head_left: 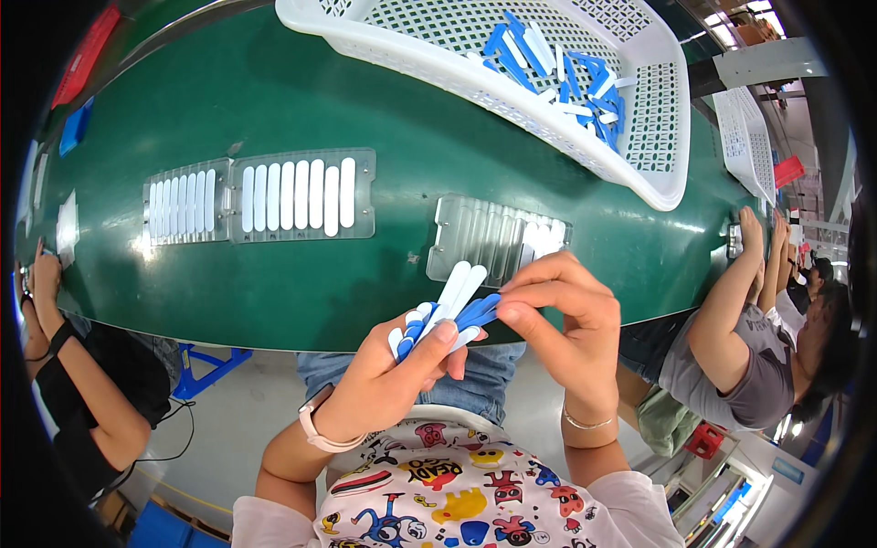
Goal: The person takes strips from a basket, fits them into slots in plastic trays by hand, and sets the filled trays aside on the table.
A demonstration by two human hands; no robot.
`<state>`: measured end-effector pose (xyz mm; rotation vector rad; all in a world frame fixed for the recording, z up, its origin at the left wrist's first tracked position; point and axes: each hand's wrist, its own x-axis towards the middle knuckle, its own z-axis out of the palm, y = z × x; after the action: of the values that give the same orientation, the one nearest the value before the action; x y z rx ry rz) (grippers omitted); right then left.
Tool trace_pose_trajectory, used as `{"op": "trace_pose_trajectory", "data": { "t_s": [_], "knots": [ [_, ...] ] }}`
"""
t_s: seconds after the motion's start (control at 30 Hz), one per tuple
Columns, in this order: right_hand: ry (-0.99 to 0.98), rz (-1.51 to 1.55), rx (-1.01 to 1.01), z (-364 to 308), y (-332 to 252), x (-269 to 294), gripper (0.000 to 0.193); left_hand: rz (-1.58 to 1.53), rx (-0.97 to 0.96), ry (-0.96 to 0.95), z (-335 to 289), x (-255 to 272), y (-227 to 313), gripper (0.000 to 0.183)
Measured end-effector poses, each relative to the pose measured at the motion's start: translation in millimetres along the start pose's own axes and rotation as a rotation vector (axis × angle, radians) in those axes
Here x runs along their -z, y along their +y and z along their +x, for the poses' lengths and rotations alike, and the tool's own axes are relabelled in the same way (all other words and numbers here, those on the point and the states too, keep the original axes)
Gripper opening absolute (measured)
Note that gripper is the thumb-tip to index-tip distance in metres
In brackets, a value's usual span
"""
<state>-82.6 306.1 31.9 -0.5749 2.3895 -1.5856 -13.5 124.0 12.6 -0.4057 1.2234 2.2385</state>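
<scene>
A fanned bundle of flat, round-ended white strips (459,288) and blue strips (475,313) rests in my left hand (384,373), its fingers closed around the lower ends. My right hand (571,320) has its thumb and forefinger pinched at the tips of the blue strips. Just beyond the hands lies a clear slotted tray (449,239). White strips fill several slots at its right end, partly hidden by my right fingers, while slots to the left hold none. Farther left, two joined clear trays, a larger one (364,183) and a smaller one (224,187), carry rows of white strips.
A white perforated basket (671,137) at the far right holds loose blue and white strips. The green table (301,100) curves along its near edge. A co-worker's arm (100,374) is at left; another co-worker (744,347) sits at right. A blue block (77,128) lies far left.
</scene>
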Motion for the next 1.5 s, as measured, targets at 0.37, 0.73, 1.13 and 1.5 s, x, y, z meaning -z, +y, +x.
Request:
{"op": "trace_pose_trajectory", "data": {
  "t_s": [0.37, 0.73, 1.13, 1.5],
  "knots": [
    [0.195, -0.962, 0.541, 3, 14, 0, 0.022, -0.047, -0.018, 0.042, 0, 2, 3, 0.035],
    [0.209, -1.115, 0.341, -9, 17, -9, 0.020, -0.082, -0.020, 0.069, 0, 1, 3, 0.035],
    [0.048, -0.527, 0.148, -4, -14, 3, 0.028, 0.075, -0.044, 0.030, -1, 0, 1, 0.034],
    [0.347, -0.010, 0.204, 5, 13, -1, 0.019, 0.039, 0.002, 0.042, -2, 0, 2, 0.035]
  ]
}}
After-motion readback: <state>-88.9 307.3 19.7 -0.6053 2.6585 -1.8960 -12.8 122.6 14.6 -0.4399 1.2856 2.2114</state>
